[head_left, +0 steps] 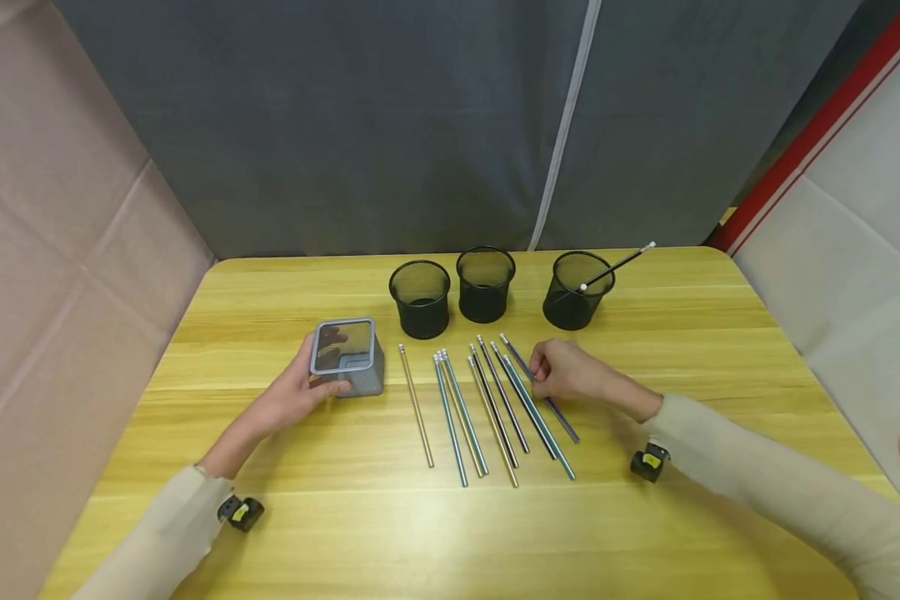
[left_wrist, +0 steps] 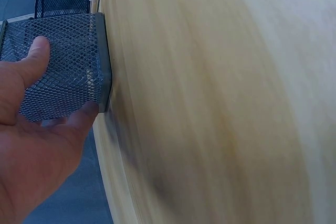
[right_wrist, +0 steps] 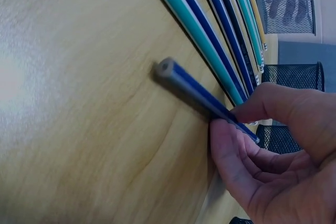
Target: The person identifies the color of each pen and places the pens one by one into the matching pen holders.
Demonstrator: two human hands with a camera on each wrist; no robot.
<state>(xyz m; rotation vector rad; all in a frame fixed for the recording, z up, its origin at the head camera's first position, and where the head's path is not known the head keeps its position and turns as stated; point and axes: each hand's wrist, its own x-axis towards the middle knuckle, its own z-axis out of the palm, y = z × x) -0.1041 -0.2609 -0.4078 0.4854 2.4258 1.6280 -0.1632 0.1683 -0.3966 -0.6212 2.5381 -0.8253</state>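
My left hand (head_left: 288,398) grips a grey square mesh pen holder (head_left: 369,377) at the left of the table, with the thumb across its near side. In the left wrist view the thumb lies on the mesh of the pen holder (left_wrist: 65,72) and other fingers reach round its far side. At the right end of a row of pencils, my right hand (head_left: 573,372) pinches a dark blue pencil (right_wrist: 191,88) between thumb and fingers. To its left lie several teal, dark and gold pencils (head_left: 487,408), roughly side by side, white eraser ends toward the back.
Three round black mesh cups stand behind the pencils: a left cup (head_left: 424,319), a middle cup (head_left: 483,303) and a right cup (head_left: 566,312). A black pencil (head_left: 624,262) leans out of the right cup. A grey curtain (head_left: 360,133) hangs at the table's back edge.
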